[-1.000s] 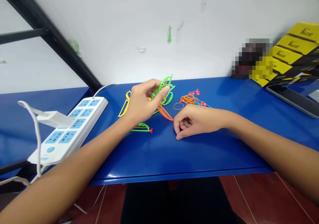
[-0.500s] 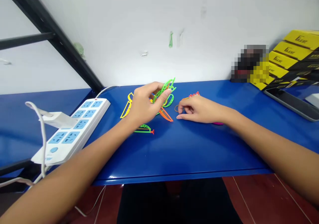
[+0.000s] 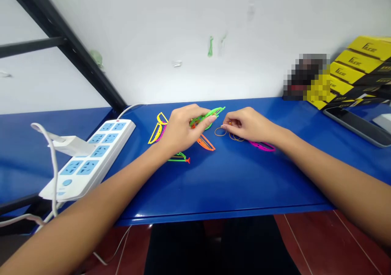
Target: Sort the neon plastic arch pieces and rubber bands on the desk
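My left hand (image 3: 187,124) is closed on a green plastic toy bow (image 3: 216,111), its tip pointing right. Beneath and around that hand lie more toy bows: an orange bow (image 3: 206,143), a yellow bow (image 3: 156,133) and a green one (image 3: 179,157) beside a red-tipped dart (image 3: 187,160). Thumb and fingertips of my right hand (image 3: 247,123) are pinched together on a rubber band (image 3: 220,132) at the table. Loose rubber bands (image 3: 236,138) lie under its fingers, and a magenta bow (image 3: 263,146) shows below the palm.
A white power strip (image 3: 91,157) with a plugged-in charger (image 3: 75,149) stands at the left of the blue table (image 3: 220,185). On the right lie a phone (image 3: 359,125) and stacked yellow-black boxes (image 3: 351,67). The white wall (image 3: 195,79) rises behind.
My left hand has shifted slightly right, and the green bow has tipped flatter. My right hand has moved up and right, uncovering rubber bands and more of the magenta bow.
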`<state>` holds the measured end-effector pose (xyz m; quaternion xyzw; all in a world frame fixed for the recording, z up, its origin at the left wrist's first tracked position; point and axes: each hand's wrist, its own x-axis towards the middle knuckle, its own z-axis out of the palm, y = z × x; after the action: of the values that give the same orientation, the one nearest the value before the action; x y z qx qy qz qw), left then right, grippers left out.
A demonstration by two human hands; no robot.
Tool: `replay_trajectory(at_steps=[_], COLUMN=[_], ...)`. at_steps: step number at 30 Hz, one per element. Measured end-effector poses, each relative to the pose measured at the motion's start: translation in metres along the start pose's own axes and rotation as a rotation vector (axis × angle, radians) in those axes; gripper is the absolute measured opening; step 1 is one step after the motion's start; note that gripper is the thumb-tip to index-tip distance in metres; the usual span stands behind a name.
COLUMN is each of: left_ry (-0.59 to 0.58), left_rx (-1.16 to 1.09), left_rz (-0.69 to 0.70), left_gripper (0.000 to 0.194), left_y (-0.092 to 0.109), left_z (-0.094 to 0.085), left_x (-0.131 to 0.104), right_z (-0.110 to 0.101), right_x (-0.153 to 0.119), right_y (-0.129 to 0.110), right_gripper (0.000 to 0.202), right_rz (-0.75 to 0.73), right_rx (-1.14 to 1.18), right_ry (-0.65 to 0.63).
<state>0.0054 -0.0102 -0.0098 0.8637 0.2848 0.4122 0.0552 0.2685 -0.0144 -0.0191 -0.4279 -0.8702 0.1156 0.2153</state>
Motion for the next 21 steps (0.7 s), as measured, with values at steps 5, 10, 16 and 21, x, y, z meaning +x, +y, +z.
replay_trajectory(at_steps=[5,10,16,21], left_ry=[-0.002,-0.014,-0.023,-0.028], left_rx=[0.021,0.052,0.079,0.083], left_rz=[0.059,0.088,0.146,0.161], left_gripper=[0.027,0.025,0.027,0.026], left_y=[-0.008,-0.012,-0.014,-0.014], left_z=[0.001,0.002,0.002,0.003], left_x=[0.000,-0.002,-0.005,-0.006], right_z=[-0.005,-0.007,-0.004,-0.005], right_x=[0.000,0.001,0.000,0.000], right_y=[-0.001,0.002,-0.003,-0.004], right_gripper=[0.023,0.021,0.022,0.023], right_rz=[-0.010,-0.006,-0.034,-0.008], right_rx=[-0.005,-0.042,-0.042,-0.060], right_ry=[0.110,0.143,0.089,0.038])
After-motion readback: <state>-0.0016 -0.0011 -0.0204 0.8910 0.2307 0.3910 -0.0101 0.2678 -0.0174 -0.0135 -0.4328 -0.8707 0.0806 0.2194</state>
